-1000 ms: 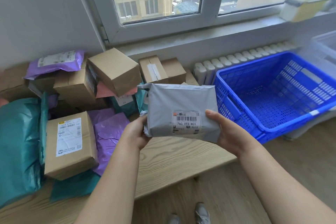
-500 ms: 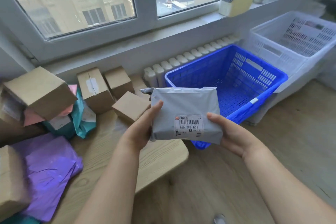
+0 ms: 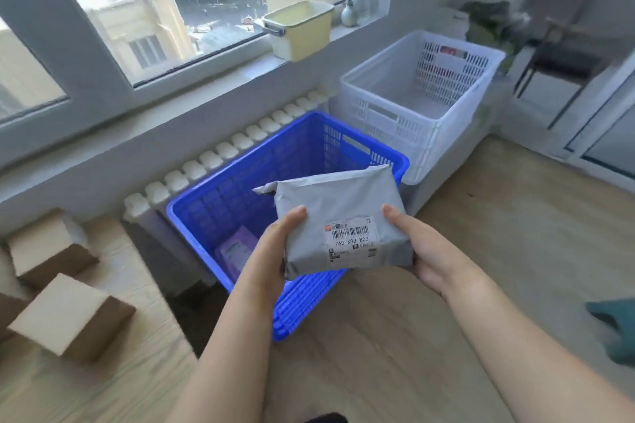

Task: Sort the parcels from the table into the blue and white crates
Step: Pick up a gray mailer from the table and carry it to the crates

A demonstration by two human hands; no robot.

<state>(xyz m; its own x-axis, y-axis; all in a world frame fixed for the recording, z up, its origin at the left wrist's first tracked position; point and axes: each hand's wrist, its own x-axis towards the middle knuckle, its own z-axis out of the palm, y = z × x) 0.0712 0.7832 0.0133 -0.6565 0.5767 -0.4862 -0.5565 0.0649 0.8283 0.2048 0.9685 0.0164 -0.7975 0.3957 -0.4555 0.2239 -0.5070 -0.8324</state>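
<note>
I hold a grey plastic mailer parcel with a white barcode label between both hands. My left hand grips its left edge, thumb on top. My right hand grips its right edge, thumb on top. The parcel hangs over the near right corner of the blue crate, which stands on the floor under the window. A purple parcel lies inside the blue crate. The white crate stands behind and to the right of the blue one, raised on a white base.
The wooden table is at lower left with two cardboard boxes on it. A white radiator runs along the wall behind the blue crate. A yellow tub sits on the windowsill. Wooden floor lies to the right.
The view has swung right, away from the table's parcel pile. Both hands carried the grey parcel right, from over the table edge to over the blue crate's near corner.
</note>
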